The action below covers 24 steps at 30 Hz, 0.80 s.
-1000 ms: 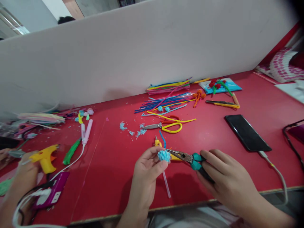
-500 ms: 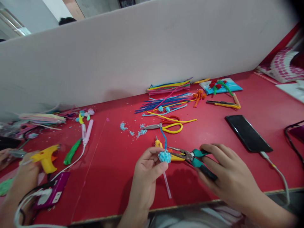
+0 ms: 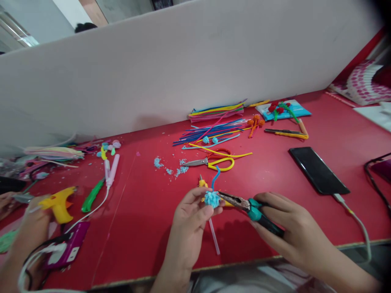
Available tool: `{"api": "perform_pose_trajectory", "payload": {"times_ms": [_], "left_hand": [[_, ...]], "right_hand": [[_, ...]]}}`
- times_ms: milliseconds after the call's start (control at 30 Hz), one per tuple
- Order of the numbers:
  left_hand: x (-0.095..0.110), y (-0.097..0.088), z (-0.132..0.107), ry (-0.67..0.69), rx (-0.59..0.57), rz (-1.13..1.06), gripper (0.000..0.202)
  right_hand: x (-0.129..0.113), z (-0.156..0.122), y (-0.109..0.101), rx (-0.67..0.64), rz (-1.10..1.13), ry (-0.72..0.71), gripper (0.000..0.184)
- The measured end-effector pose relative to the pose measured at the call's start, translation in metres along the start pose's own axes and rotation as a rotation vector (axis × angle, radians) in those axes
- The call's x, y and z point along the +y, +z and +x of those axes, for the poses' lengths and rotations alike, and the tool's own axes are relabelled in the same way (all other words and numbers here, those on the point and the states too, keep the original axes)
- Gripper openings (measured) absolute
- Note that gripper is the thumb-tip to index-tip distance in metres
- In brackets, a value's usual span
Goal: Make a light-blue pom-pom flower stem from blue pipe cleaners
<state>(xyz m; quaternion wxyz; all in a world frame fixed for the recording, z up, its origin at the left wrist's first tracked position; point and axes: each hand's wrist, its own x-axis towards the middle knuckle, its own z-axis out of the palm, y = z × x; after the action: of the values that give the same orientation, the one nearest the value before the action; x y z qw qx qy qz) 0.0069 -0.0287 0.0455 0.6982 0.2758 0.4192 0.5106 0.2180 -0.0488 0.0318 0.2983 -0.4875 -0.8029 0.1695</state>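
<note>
Between the thumb and fingers of my left hand (image 3: 192,219) is a light-blue fuzzy pipe-cleaner ball (image 3: 211,199), with a darker blue stem (image 3: 216,178) rising from it. My right hand (image 3: 290,224) grips long-nose pliers (image 3: 244,204) by their green and black handles. The pliers' jaws are closed, their tip at the ball's right side; whether they pinch a strand I cannot tell. Beneath the hands lies a yellow glue gun (image 3: 203,183), mostly hidden, with a clear glue stick (image 3: 214,238) pointing toward me. Scissors (image 3: 210,163) with yellow and red handles rest just beyond.
Pipe cleaners (image 3: 210,132) lie at the back beside orange pipe-cleaner pieces (image 3: 255,122). Blue fluff (image 3: 182,171) is scattered left of centre. A phone (image 3: 317,170) with a cable lies right. At far left, another person's hand (image 3: 39,207) holds a yellow glue gun (image 3: 60,204).
The pliers' jaws have gone from spread to closed, their tip at the ball's right side. My right fingers have drawn in on the handles. The blue stem now leans right.
</note>
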Motion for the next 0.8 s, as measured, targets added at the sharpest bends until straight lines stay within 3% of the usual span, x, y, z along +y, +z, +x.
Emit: {"api": "perform_pose_trajectory", "payload": {"times_ms": [600,800], "left_hand": [[-0.0005,0.0037,0.0009,0.04,0.068,0.003,0.027],[0.0014,0.0039,0.0015,0.026,0.06,0.004,0.026]], "right_hand": [[0.0011,-0.0023,0.0011,-0.076,0.011,0.018,0.021],[-0.0003,-0.0027,0.0033,-0.006,-0.096,-0.033,0.019]]}}
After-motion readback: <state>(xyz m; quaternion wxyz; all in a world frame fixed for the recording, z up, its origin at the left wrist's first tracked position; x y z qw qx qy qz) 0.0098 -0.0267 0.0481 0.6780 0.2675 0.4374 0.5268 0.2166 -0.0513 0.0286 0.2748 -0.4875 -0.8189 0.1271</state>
